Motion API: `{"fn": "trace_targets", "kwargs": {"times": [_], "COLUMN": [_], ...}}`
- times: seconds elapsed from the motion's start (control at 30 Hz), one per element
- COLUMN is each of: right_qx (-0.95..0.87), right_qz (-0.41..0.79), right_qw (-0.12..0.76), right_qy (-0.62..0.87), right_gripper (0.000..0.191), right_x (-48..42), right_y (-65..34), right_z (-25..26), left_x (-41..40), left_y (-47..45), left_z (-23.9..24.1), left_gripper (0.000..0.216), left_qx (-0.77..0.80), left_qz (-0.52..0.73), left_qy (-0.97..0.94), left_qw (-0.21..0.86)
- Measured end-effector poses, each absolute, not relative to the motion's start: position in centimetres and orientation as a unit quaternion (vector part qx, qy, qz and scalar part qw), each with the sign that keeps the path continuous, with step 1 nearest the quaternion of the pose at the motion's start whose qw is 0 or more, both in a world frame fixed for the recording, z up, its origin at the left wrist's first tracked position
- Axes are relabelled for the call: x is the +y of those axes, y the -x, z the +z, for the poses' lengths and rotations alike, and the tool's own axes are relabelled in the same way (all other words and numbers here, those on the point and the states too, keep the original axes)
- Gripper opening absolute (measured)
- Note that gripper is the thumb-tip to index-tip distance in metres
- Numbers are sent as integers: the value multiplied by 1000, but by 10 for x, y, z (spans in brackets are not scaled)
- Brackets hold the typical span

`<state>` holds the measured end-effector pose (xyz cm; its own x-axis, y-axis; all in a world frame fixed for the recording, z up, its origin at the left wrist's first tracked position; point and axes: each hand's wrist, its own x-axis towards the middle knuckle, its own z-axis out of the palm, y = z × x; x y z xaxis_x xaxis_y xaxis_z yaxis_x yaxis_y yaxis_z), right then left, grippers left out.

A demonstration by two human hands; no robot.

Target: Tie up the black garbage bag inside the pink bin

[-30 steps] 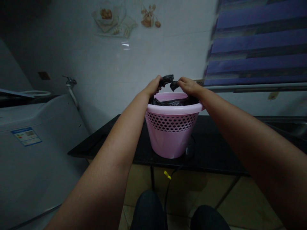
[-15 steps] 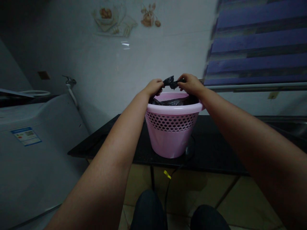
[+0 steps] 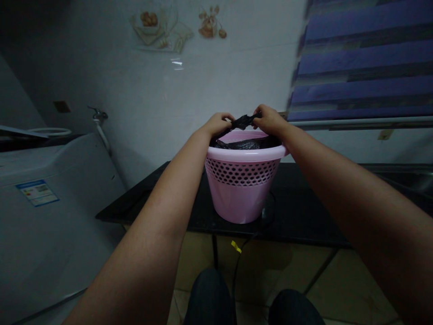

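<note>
A pink plastic basket with a band of holes below its rim stands upright on the black countertop. Inside it lies a black plastic bag, whose gathered top is stretched above the far rim between my two hands. My left hand pinches the bag at the left side, its fingertips partly hidden behind the plastic. On the right, my right hand grips the other end between thumb and fingers. The bag's lower part is hidden by the basket wall.
A white washing machine stands to the left, near a wall tap. A black cable with a yellow tag hangs over the counter's front edge. A striped blind covers the wall at upper right.
The bag's two gathered ends, bunched up between my hands before, now form a flatter, drawn-out strip. My left fingers have shifted slightly; the basket has stayed put.
</note>
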<state>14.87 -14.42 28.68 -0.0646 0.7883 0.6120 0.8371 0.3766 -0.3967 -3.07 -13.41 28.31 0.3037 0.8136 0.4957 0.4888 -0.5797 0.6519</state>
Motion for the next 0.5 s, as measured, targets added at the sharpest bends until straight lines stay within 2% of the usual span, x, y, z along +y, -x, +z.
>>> {"fn": "trace_targets", "kwargs": {"times": [0.33,0.4,0.5], "right_qx": [-731,-734,-733], "right_qz": [-87,-87,-78], "right_qw": [335,342,368], "right_qy": [588,581,566], "right_gripper": [13,16,31], "right_x": [-147,-145,-143], "right_y": [-146,-147,-149], "right_z": [289,288,286], "left_x": [-134,-131,-127], "left_y": [30,30,30], "left_z": [282,282,283], "left_gripper": [15,13,13], "left_qx": [437,447,454], "left_qz": [418,420,426], "left_qy": [-765,-768,-773], "left_qw": [223,186,123]}}
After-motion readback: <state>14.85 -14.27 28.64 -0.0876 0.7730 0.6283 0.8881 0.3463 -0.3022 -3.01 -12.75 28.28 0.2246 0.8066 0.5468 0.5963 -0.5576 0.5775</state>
